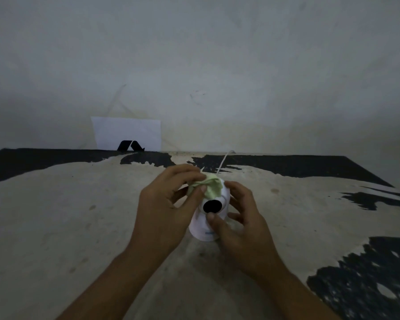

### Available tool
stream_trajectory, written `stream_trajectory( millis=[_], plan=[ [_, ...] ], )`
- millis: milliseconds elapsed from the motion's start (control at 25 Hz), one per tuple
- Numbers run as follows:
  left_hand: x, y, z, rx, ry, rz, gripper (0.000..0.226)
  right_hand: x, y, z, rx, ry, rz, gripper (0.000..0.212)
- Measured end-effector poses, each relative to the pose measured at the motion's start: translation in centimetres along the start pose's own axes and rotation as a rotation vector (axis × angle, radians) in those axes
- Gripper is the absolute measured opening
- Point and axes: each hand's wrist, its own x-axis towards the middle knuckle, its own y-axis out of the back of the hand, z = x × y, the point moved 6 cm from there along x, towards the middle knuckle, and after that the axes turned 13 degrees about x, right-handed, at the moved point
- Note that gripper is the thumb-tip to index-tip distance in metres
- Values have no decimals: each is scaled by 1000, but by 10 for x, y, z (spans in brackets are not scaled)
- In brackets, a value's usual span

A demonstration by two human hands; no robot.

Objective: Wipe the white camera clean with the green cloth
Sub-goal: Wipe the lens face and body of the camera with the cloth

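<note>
The white camera [202,228] stands upright on the table in the middle of the view, its round black lens [212,206] facing me. A crumpled green cloth [210,186] lies over the top of the camera's head. My left hand [164,211] pinches the cloth between thumb and fingers and presses it onto the camera's top left. My right hand [238,222] grips the camera's body from the right, with the thumb resting just below the lens.
The table [79,215] has a worn surface, pale with black patches along the back and right. A thin white cable [223,161] runs from behind the camera to the wall. A white sheet [127,131] with a black mark leans against the wall at back left.
</note>
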Motion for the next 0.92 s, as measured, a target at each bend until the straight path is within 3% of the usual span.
stream_trajectory(
  millis=[160, 440, 560, 720, 920],
  plan=[
    [2, -7, -1, 135, -58, -30, 23, 0, -2, 3, -13, 11, 14, 49],
    [-3, -1, -33, 85, 197, 24, 20, -1, 0, 4, 2, 7, 17, 53],
    [1, 5, -20, 81, 98, 72, 24, -1, -1, 3, -18, -1, 15, 52],
    [-3, -9, -6, 158, -33, -43, 26, -1, -3, 0, -36, 0, 20, 51],
    [-7, -12, -30, 164, 184, 3, 26, -1, -2, 0, -44, -6, 25, 54]
  ],
)
